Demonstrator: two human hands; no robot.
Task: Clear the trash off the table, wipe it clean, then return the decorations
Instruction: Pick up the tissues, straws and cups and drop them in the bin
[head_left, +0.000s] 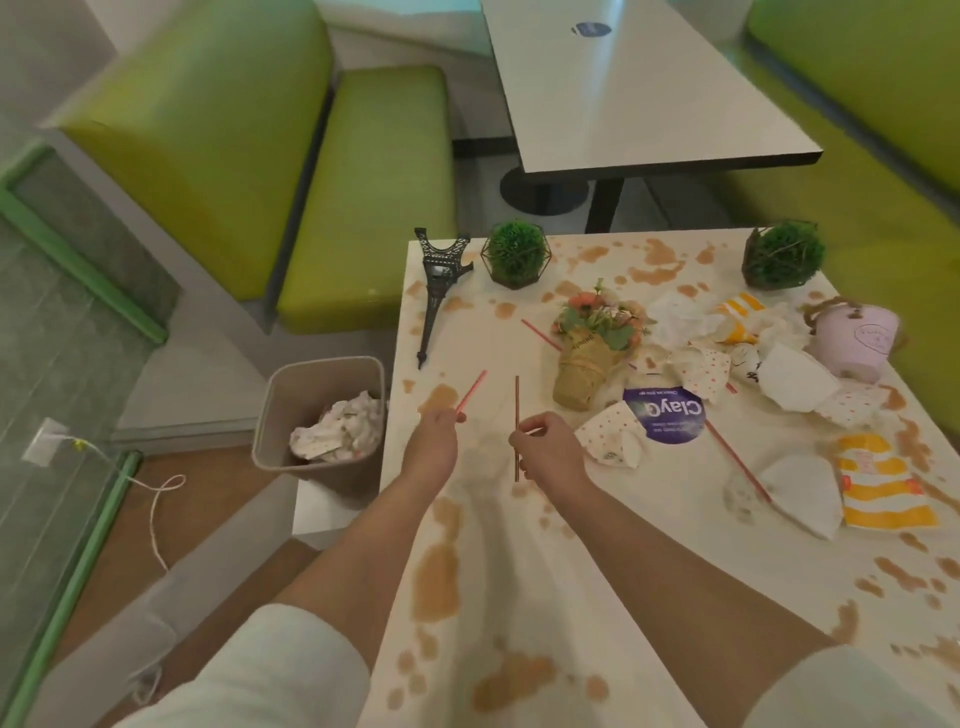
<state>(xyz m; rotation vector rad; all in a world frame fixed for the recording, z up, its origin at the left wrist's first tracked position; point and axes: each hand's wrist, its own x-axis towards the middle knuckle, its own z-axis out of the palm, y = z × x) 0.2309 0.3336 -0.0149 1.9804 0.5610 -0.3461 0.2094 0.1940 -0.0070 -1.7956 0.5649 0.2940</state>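
Note:
My left hand (435, 434) pinches the near end of a red straw (471, 391) over the white table (519, 597), near its left edge. My right hand (545, 447) grips another red straw (517, 410), held roughly upright in the picture. Brown spill stains cover the tabletop. Crumpled paper cups and wrappers (737, 353) lie in a heap on the right. More red straws lie by the bouquet (540, 335) and by a purple round sticker (667, 415). Decorations on the table: a toppled black Eiffel tower model (439, 291), two green plant balls (514, 254) (783, 254), a small flower bouquet (592, 343), a pink pot (857, 338).
A beige waste bin (317, 421) with crumpled paper inside stands on the floor just left of the table. Green benches (374, 197) flank a second table (639, 88) behind. A white cable (156, 499) lies on the floor at left.

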